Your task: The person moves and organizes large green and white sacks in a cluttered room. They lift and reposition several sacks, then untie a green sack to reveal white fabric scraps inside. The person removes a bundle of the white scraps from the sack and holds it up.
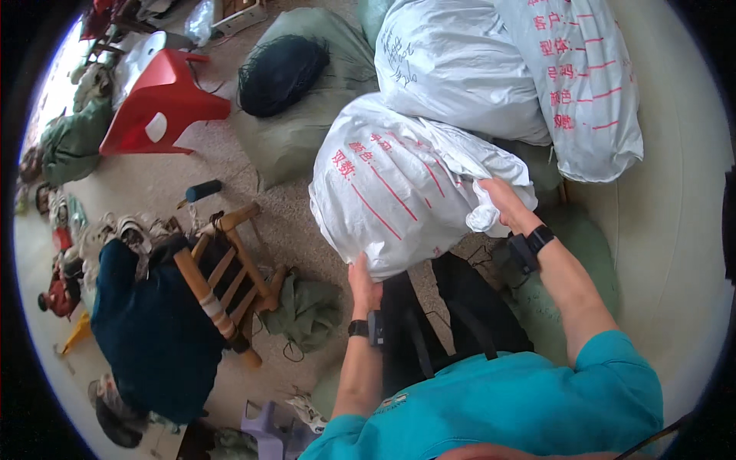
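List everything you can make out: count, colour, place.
Held sack: 1, white, in both hands
Other sacks: 2, white, beyond it
Green sacks: several, green, left, middle, right
Bundle: 1, black, on a green sack
Plastic seat: 1, red, upper left
Cylinder: 1, dark green, left
Shoes: several, mixed, far left
Unclear object: 1, yellow, far left
Wooden chair: 1, brown, left
Cloth: 1, dark blue, beside chair
Stool: 1, purple, lower edge
Shirt: 1, teal, bottom
Left hand: 1, bare, sack's near edge
Right hand: 1, bare, sack's right end

A near sack [399, 184] lies between my left hand [365, 291] and my right hand [506, 205]; a second sack [460, 69] lies beyond, a third sack [586, 88] farther right. Left: wooden chair [203, 294], plastic seat [157, 98] beyond it.
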A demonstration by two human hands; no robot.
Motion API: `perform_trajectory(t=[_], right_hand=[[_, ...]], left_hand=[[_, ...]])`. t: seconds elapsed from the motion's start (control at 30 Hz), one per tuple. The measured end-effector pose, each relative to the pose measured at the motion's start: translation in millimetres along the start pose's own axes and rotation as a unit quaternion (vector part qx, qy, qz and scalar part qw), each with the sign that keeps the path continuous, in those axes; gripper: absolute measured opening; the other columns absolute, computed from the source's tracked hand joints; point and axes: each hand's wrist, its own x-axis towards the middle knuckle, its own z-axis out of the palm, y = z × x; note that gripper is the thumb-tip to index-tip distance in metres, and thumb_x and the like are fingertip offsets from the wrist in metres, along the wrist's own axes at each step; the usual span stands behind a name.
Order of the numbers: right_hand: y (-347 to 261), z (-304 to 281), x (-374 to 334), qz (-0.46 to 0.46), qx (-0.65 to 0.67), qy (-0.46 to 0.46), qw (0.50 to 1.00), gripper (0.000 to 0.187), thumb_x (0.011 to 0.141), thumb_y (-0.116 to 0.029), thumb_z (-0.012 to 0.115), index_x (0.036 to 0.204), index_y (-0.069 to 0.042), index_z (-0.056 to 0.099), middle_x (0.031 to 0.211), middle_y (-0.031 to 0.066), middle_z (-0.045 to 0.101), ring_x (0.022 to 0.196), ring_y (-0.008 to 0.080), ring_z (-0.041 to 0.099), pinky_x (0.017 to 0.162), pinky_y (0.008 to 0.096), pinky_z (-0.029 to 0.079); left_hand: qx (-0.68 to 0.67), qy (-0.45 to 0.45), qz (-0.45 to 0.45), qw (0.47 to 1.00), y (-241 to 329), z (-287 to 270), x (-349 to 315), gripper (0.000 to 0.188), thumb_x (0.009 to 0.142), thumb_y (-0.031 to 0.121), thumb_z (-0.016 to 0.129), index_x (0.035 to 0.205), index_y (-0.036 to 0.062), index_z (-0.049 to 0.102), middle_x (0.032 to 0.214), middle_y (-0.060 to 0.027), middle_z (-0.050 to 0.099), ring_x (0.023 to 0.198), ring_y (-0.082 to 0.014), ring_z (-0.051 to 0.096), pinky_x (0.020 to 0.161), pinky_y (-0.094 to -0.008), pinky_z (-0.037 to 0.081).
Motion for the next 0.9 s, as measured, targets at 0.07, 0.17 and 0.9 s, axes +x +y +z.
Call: perform_trajectory(t=[0.07,0.17,0.9], right_hand=[[-3,-9,-41,0.042,-0.048,-0.02,0.998,0.035,0.087,-0.023,0.05,0.106,0.006,0.055,0.085,0.008,0.058,0.067,0.0166,0.058,0.053,0.0334,0.046],[11,-41,-76,0.056,-0.192,-0.077,0.977,0.03,0.085,-0.023,0.048,0.096,0.002,0.059,0.063,0.0015,0.054,0.044,0.0136,0.051,0.035,0.0308,0.037],[-44,-122,-358,-0.066,-0.037,-0.037,0.996,0.035,0.083,-0.022,0.055,0.111,-0.001,0.061,0.088,0.0028,0.062,0.072,0.0101,0.057,0.059,0.0275,0.045]], left_hand=[[0.011,0.016,0.007,1.0,6,-8,-36,0.04,0.091,0.017,0.053,0.124,-0.0014,0.042,0.117,-0.0155,0.055,0.105,-0.0297,0.057,0.09,-0.0471,0.048],[0.005,0.002,0.031,1.0,6,-22,-84,0.04,0.09,0.016,0.052,0.124,-0.0036,0.043,0.117,-0.0159,0.055,0.105,-0.0292,0.057,0.09,-0.0467,0.047],[0.24,-0.048,0.068,0.967,117,41,-351,0.041,0.087,0.018,0.053,0.122,-0.0018,0.047,0.115,-0.0149,0.057,0.102,-0.0281,0.059,0.087,-0.0419,0.049]])
